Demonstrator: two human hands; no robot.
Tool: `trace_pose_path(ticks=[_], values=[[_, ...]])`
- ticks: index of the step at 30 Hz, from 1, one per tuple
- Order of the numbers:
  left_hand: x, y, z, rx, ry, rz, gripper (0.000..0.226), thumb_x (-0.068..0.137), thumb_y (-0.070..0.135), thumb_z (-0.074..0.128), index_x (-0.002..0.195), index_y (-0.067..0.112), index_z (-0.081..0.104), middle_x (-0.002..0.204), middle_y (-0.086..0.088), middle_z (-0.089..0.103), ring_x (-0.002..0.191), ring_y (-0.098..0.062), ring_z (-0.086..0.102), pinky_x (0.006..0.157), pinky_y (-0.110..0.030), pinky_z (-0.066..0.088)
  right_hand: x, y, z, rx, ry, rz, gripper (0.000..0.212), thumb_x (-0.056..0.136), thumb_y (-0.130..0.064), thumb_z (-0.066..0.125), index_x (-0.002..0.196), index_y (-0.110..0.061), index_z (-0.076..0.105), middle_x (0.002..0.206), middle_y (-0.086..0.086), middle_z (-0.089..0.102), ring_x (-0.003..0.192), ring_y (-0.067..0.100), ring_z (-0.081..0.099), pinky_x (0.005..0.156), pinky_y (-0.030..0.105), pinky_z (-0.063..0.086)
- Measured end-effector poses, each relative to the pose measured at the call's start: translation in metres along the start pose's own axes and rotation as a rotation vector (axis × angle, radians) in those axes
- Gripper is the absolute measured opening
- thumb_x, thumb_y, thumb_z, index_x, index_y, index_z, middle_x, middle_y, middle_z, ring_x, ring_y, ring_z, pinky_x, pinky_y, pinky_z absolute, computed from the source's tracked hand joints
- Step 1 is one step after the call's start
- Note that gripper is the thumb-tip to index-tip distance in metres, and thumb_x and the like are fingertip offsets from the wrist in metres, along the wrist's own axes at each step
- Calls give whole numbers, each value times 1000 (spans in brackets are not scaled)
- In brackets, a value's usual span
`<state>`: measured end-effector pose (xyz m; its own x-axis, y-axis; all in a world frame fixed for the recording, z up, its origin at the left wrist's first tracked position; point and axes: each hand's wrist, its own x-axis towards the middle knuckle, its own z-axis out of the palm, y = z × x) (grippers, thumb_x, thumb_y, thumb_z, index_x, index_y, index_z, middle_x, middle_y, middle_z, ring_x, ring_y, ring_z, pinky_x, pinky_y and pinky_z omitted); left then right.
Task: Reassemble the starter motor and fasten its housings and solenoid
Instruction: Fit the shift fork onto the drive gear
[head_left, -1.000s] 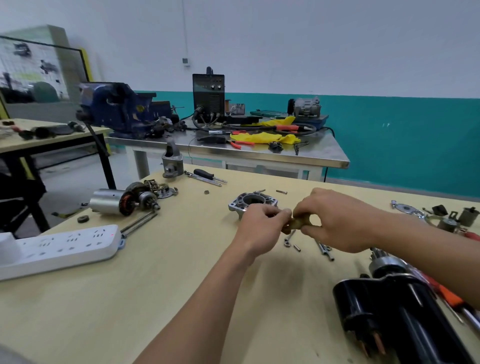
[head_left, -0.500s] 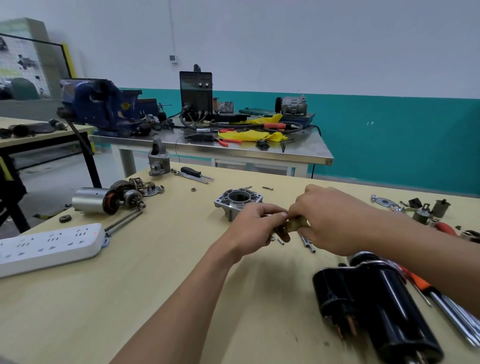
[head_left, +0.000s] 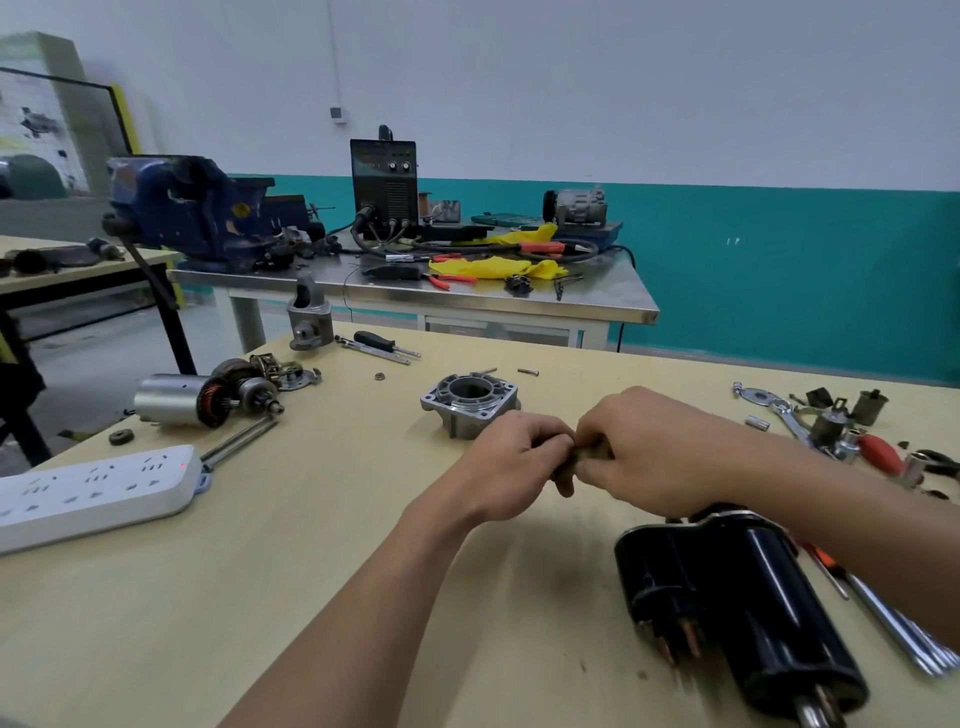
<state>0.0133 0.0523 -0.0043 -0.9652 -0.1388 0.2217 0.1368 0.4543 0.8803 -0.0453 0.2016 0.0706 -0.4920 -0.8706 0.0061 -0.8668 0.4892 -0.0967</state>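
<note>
A small brownish part is pinched between the curled fingers of the left hand and the right hand. An aluminium housing is seen just beyond the left fingers, a black motor body nearer, below the right fingers

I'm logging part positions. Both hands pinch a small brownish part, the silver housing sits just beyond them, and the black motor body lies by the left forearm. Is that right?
No. The head view shows the black motor body lying by the right forearm, not the left. The rest stands.
</note>
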Motion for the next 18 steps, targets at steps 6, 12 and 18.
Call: trace_pose_path(ticks=[6,12,18], values=[[-4,8,-5,-128,-20,-65,42,100,27,45,63,23,65,54,-1,60,52,-20,47,41,-19,31,-6,11,0,93,50,-117,16,98,-34,56,93,-26,68,82,-9,64,79,10,57,74,33,49],[-7,12,-1,-281,-59,-177,52,105,44,39,62,24,59,52,3,51,42,-15,47,39,-15,27,-15,17,14,143,188,-215,22,100,-36,51,90,-23,64,79,-10,59,80,8,54,71,28,43],[-6,16,-1,-404,-29,-216,52,104,49,40,65,28,66,47,-4,49,33,-15,40,36,-14,22,-24,21,14,51,249,-247,33,96,-49,35,99,-24,57,88,-14,51,82,6,46,74,24,38]])
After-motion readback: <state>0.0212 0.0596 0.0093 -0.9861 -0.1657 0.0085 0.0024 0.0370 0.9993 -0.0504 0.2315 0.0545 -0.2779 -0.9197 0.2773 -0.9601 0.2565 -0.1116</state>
